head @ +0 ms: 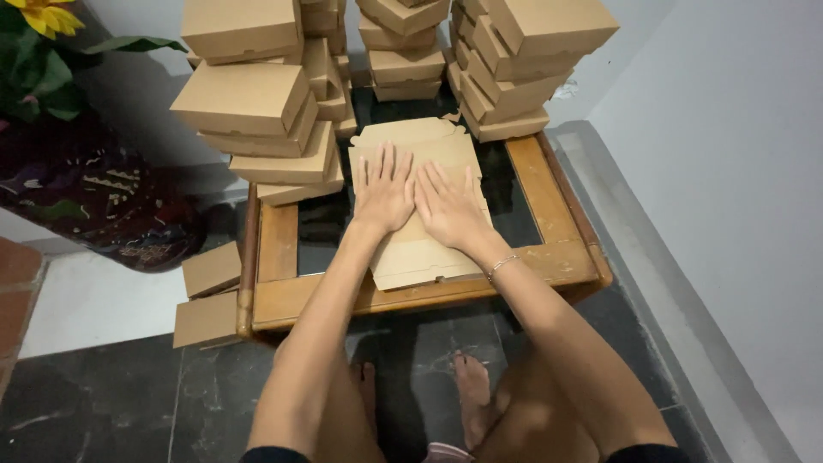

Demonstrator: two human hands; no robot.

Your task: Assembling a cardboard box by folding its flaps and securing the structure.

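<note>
A flat, unfolded brown cardboard box blank [424,141] lies on a small wooden table with a dark glass top [531,184]. My left hand [383,190] presses flat on the blank, fingers spread. My right hand [447,206] lies flat beside it, also palm down on the cardboard, with a thin bracelet at the wrist. Neither hand grips anything.
Stacks of folded brown cardboard boxes stand at the table's back: left [257,111], middle [403,51], right [523,60]. Flat cardboard pieces [207,296] lean at the table's left side. A dark patterned vase with a yellow flower [94,197] is at left. A grey wall [737,171] rises at right.
</note>
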